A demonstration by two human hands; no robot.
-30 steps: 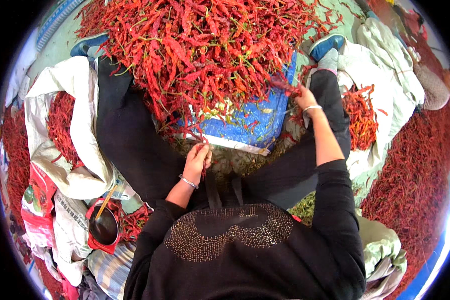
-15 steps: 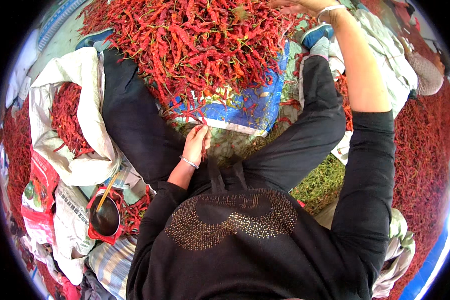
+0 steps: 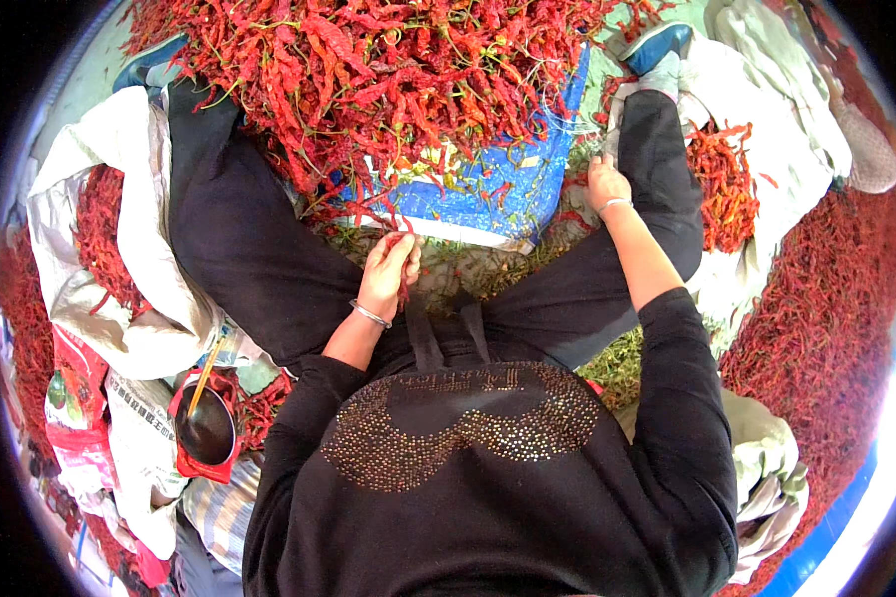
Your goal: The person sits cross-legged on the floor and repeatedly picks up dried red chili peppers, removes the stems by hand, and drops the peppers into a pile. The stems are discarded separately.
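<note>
My left hand (image 3: 387, 274) is closed around a few dried red chili peppers (image 3: 403, 242), just in front of the near edge of a blue sheet. Some of their tips stick out past the fingers. My right hand (image 3: 607, 183) is beside my right shin with its fingers curled together; whatever it may hold is too small to make out. Ahead, a large heap of dried red chilies (image 3: 368, 75) with thin stems covers most of the blue sheet (image 3: 513, 194). Loose stems and bits lie on the sheet's bare part.
On the left an open white sack (image 3: 55, 209) holds red chilies, with a dark bowl (image 3: 207, 428) and stick nearer me. Orange-red chilies (image 3: 722, 189) rest on white sacking (image 3: 767, 109) at right. Green stems (image 3: 617, 368) lie under my right leg. More chilies (image 3: 826, 289) spread along the far right.
My right hand has come back from the far right of the heap to beside my right shin. My left hand stays near the same place, still gripping chilies. The view has shifted slightly.
</note>
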